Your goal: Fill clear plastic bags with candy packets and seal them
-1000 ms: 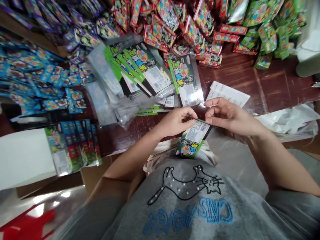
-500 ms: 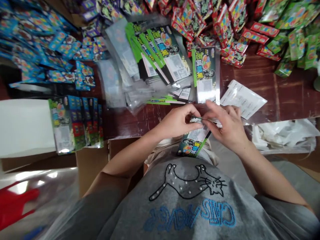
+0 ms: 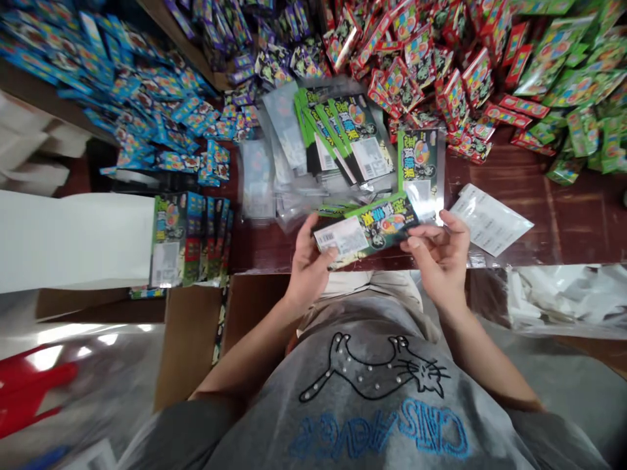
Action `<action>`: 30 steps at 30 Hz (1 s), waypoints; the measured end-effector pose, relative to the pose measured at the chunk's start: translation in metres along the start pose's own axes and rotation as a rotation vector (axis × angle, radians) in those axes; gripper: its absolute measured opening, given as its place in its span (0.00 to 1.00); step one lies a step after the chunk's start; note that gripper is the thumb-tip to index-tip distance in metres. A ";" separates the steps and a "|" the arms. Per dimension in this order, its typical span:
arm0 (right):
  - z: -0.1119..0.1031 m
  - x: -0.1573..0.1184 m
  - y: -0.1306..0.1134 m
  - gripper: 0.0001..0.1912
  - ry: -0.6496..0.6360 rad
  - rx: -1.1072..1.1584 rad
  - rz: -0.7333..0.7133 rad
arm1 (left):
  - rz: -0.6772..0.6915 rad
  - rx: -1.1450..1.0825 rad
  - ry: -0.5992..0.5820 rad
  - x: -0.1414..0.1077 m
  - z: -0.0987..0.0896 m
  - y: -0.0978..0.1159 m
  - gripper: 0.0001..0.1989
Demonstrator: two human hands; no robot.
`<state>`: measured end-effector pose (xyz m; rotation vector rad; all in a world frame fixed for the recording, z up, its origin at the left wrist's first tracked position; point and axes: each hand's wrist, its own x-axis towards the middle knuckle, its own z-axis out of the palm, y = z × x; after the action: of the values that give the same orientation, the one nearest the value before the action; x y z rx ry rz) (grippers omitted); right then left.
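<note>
A black and green candy packet (image 3: 376,225) with a white barcode label is stretched between my hands, just above the table's front edge. Its left end is gripped by my left hand (image 3: 309,267), thumb on the label and fingers behind. My right hand (image 3: 443,261) pinches the lower right corner between thumb and fingertips, its other fingers loosely curled. Right behind the held packet lies another candy packet (image 3: 418,160) in a clear sleeve. A pile of similar packets (image 3: 365,140) and clear bags (image 3: 257,176) is spread beyond my left hand.
Heaps of blue (image 3: 181,111), purple (image 3: 274,62), red (image 3: 406,59) and green (image 3: 582,59) small candy boxes line the back. A sticker sheet (image 3: 492,219) lies right on the dark table (image 3: 548,222). Filled packets (image 3: 191,241) stand in a row beside a white box flap (image 3: 73,241).
The packet has come up from my lap to above the table edge and turned lengthwise. My hands have moved apart to its two ends. The camera view has shifted left.
</note>
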<state>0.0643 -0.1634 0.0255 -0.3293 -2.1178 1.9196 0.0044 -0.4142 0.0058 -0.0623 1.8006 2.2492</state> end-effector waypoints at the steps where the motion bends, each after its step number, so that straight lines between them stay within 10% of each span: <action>1: 0.000 0.003 0.000 0.32 0.033 -0.001 -0.006 | -0.003 0.009 -0.015 -0.009 0.001 -0.006 0.39; 6: -0.008 0.019 0.006 0.33 0.134 -0.036 -0.029 | -0.096 0.060 -0.062 -0.042 -0.005 -0.025 0.36; 12: 0.001 0.018 0.008 0.35 -0.089 -0.037 0.007 | -0.108 0.229 -0.189 -0.039 0.002 -0.022 0.38; 18: -0.012 0.009 0.000 0.32 0.329 -0.444 -0.335 | -0.086 0.128 -0.144 -0.030 0.031 -0.025 0.34; 25: -0.011 0.016 0.005 0.42 0.053 -0.085 -0.124 | -0.027 0.189 -0.411 -0.020 0.027 -0.018 0.30; 30: 0.007 0.006 -0.007 0.42 0.020 -0.025 -0.224 | 0.141 0.129 -0.269 0.004 0.035 -0.010 0.28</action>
<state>0.0560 -0.1685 0.0320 -0.1093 -2.0692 1.7572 0.0070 -0.3775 0.0031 0.3841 1.8452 2.1034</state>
